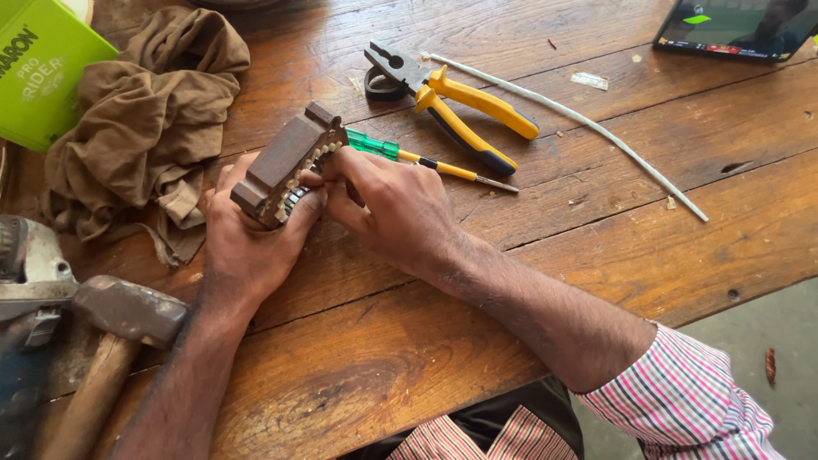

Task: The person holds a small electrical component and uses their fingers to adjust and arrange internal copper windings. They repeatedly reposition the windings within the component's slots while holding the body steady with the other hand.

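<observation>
Checked pink-and-white sleeve cloth (682, 400) fills the lower right corner, closest to the lens, with the right forearm running up from it across the worn wooden surface (596, 255). At the left edge, a hammer (111, 332) with a wooden handle lies beside a grey power tool (25, 281).

Both hands meet near the middle left. The left hand (247, 238) cups a brown, curved, block-like part (285, 162) from below, fingers wrapped around its underside, so it sits tilted and raised just above the surface. Along the part's inner edge runs a row of pale teeth or slots. The right hand (392, 209) has its fingertips pinched together against that toothed edge; what they grip, if anything, cannot be made out.

Just behind the hands lies a screwdriver (426, 160) with a green and yellow handle. Yellow-handled pliers (452, 106) rest beyond it, next to a long pale rod (579, 123). A crumpled brown cloth (145, 119) lies left of the part, a green box (38, 72) past it, and a dark tablet (737, 27) at top right.
</observation>
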{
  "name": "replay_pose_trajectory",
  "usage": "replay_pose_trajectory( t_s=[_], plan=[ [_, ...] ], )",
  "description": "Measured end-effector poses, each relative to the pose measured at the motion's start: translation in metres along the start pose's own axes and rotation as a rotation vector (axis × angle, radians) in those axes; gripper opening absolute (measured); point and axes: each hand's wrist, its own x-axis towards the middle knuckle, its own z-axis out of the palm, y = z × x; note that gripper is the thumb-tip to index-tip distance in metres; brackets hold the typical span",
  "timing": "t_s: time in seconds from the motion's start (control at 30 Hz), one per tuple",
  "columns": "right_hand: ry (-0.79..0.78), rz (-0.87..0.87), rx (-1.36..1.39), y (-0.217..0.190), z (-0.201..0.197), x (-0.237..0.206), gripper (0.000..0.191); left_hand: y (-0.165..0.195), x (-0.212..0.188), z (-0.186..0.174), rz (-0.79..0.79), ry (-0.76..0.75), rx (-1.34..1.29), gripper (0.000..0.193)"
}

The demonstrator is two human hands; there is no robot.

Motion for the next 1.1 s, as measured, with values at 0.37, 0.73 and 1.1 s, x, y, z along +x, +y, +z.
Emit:
replay_pose_trajectory(
  t_s=[0.37, 0.73, 1.1],
  plan=[
    [0.007, -0.075, -0.138, 0.001, 0.0036, -0.0008, 0.011, -0.0005, 0.0009, 0.0007, 0.025, 0.03, -0.036, 0.023],
    [-0.008, -0.159, -0.203, 0.0069, 0.0028, -0.0026, 0.012, -0.0004, 0.0016, -0.0005, -0.021, 0.014, -0.153, 0.024],
    [-0.002, -0.205, -0.22, 0.0062, 0.0003, -0.0029, 0.02, -0.0016, 0.0013, 0.0006, -0.043, 0.021, -0.159, 0.027]
  ],
)
